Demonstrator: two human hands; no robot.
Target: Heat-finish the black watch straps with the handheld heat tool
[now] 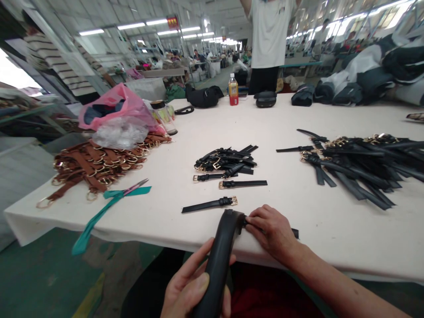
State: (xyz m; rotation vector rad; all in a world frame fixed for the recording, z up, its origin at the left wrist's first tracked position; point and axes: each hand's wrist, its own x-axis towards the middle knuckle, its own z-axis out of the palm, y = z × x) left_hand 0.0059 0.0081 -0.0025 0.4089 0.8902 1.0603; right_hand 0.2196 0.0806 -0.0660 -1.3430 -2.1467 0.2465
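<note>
My left hand (198, 282) is closed around a thick, curved black handheld tool (220, 251), whose exact kind I cannot make out. Its squared head points up over the table's front edge. Just right of that head, my right hand (273, 229) pinches a short black strap (295, 233); one end pokes out behind the fingers, and the other meets the tool head, where the contact is hidden. Beyond the tool lies a black buckle strap (208, 204) with a gold buckle. Another buckle strap (243, 183) rests farther back, before a heap of black buckle straps (228, 161).
The white-covered table (185, 128) bears a pile of black straps (361, 163) at right and brown straps with rings (96, 161) at left. Scissors (135, 187) lie on a teal ribbon (99, 216). A drink bottle (233, 90) stands behind; a person (269, 39) is across the table.
</note>
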